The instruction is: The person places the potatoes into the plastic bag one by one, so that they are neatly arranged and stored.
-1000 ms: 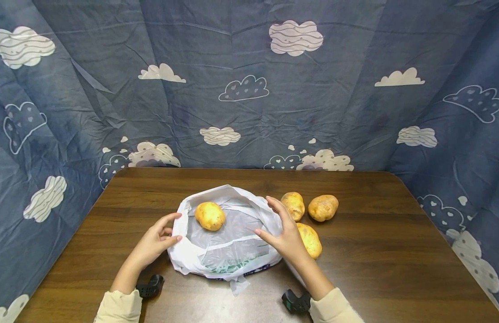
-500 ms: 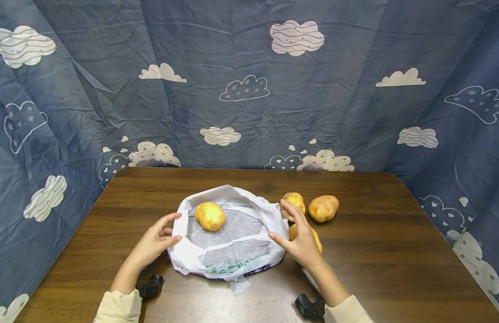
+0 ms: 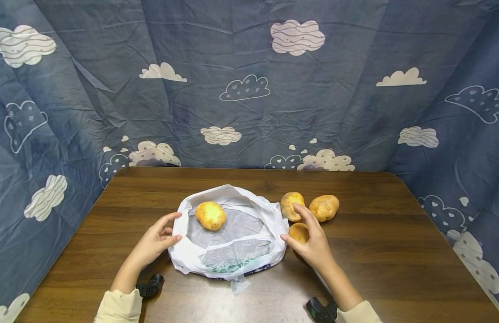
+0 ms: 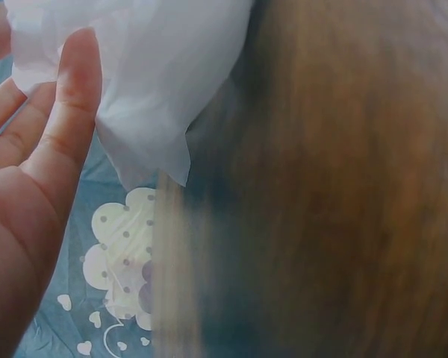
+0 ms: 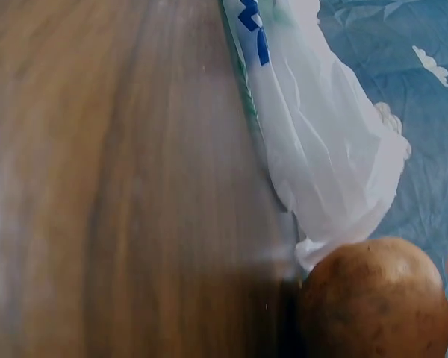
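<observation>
A white plastic bag (image 3: 217,246) lies mouth-up on the table, its rim spread wide. One potato (image 3: 210,216) sits inside it. My left hand (image 3: 154,240) touches the bag's left rim with thumb and fingertips apart; the left wrist view shows a straight digit against the white plastic (image 4: 157,82). My right hand (image 3: 314,244) is at the bag's right side, fingers spread around a potato (image 3: 298,233) that it partly hides. In the right wrist view that potato (image 5: 377,302) lies against the bag's end, and only a bit of fingertip shows; firm contact cannot be told.
Two more potatoes stand behind the right hand: one potato (image 3: 292,206) beside the bag and another potato (image 3: 323,207) to its right. The brown wooden table (image 3: 378,251) ends at a blue cloud-patterned cloth (image 3: 249,125). Black devices (image 3: 322,309) are worn at both wrists.
My right hand has moved right, from over the bag's right rim to around the near potato. The bag's right side has spread slightly rightward. My left hand has stayed in place.
</observation>
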`<state>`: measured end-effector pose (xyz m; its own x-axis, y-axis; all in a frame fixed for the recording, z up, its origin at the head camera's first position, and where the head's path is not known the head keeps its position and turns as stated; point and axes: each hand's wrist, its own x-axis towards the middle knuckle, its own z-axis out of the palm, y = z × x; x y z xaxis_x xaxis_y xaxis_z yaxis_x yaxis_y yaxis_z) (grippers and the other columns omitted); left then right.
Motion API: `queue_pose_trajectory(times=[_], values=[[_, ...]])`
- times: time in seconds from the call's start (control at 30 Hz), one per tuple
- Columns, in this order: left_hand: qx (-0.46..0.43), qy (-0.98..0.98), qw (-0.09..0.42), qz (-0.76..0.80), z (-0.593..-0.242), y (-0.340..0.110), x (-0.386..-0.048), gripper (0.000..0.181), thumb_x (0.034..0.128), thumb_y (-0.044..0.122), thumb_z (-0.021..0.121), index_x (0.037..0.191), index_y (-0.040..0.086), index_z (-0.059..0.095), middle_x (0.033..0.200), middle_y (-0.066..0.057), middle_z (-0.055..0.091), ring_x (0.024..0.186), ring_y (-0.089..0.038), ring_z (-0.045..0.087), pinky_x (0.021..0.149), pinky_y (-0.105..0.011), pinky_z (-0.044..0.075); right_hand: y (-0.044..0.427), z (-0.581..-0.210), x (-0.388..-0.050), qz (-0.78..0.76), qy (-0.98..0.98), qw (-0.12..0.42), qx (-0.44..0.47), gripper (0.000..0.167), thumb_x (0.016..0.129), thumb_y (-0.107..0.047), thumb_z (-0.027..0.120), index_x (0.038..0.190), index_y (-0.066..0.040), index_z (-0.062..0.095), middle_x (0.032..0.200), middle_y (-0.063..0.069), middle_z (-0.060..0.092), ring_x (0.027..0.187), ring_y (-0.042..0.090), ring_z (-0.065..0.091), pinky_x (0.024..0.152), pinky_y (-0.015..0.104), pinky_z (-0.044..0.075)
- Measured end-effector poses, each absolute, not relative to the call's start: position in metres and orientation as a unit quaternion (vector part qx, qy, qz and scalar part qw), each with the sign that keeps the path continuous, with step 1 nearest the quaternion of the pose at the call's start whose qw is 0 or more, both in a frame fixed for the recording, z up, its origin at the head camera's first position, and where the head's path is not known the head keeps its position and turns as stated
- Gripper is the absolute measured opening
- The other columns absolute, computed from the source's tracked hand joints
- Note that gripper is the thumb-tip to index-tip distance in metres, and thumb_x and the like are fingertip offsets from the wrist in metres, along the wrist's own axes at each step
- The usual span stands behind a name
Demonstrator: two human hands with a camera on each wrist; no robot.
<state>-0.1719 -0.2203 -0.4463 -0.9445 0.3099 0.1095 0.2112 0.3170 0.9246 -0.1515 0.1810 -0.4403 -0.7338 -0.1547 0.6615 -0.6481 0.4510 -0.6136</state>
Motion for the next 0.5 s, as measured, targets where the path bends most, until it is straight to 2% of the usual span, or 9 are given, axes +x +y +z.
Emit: queue_pose_trajectory(times=[0.07, 0.3, 0.5], values=[[0.161, 0.81, 0.044, 0.562, -0.446, -0.22, -0.172, 0.056, 0.0814, 0.002, 0.064, 0.131, 0.004, 0.037, 0.078, -0.012, 0.054, 0.061, -0.011, 0.05, 0.052, -0.023, 0.041, 0.184, -0.44, -0.15, 0.457, -0.809, 0.274, 0.246, 0.08, 0.057, 0.004, 0.081, 0.127, 0.004, 0.042, 0.127, 0.018, 0.043, 0.118, 0.017, 0.039, 0.094, 0.02, 0.032], [0.162, 0.811, 0.042, 0.56, -0.446, -0.219, -0.171, 0.056, 0.0814, 0.003, 0.064, 0.13, 0.003, 0.038, 0.076, -0.011, 0.054, 0.059, -0.011, 0.049, 0.051, -0.023, 0.04, 0.187, -0.421, -0.134, 0.449, -0.812, 0.287, 0.238, 0.075, 0.054, 0.014, 0.078, 0.121, 0.012, 0.043, 0.12, 0.027, 0.045, 0.11, 0.026, 0.044, 0.095, 0.02, 0.03], [0.16, 0.806, 0.048, 0.568, -0.445, -0.218, -0.171, 0.057, 0.0812, 0.003, 0.065, 0.131, 0.002, 0.037, 0.076, -0.013, 0.054, 0.057, -0.012, 0.048, 0.049, -0.023, 0.039, 0.193, -0.417, -0.127, 0.438, -0.82, 0.289, 0.227, 0.071, 0.056, 0.014, 0.077, 0.119, 0.014, 0.044, 0.117, 0.027, 0.046, 0.112, 0.019, 0.043, 0.096, 0.019, 0.028]])
